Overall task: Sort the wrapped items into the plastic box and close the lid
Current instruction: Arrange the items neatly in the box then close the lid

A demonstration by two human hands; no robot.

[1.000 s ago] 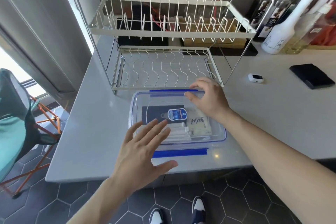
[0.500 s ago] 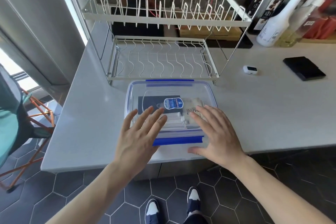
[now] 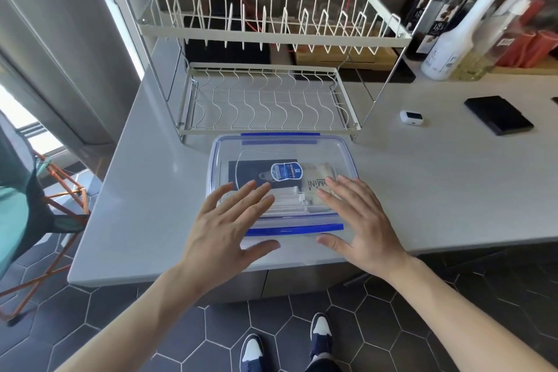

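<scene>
A clear plastic box (image 3: 347, 157) with a see-through lid and blue clip flaps stands on the grey counter near its front edge. Through the lid I see wrapped items: a dark packet (image 3: 256, 170), a beige packet (image 3: 320, 175) and white sachets (image 3: 290, 202). A blue sticker (image 3: 285, 171) sits on the lid. My left hand (image 3: 226, 226) lies flat on the lid's near left part, fingers spread. My right hand (image 3: 359, 220) lies flat on the near right part. Both thumbs hang at the box's front, beside the near blue flap (image 3: 294, 229).
A white two-tier wire dish rack (image 3: 265, 100) stands right behind the box. To the right lie a small white device (image 3: 411, 117) and a black flat case (image 3: 498, 115). Bottles (image 3: 450, 45) line the back right. A teal and orange chair (image 3: 36, 208) stands left of the counter.
My right hand came from the lid's far edge to its near right side. My left hand dropped flat onto the lid. Both now rest on it.
</scene>
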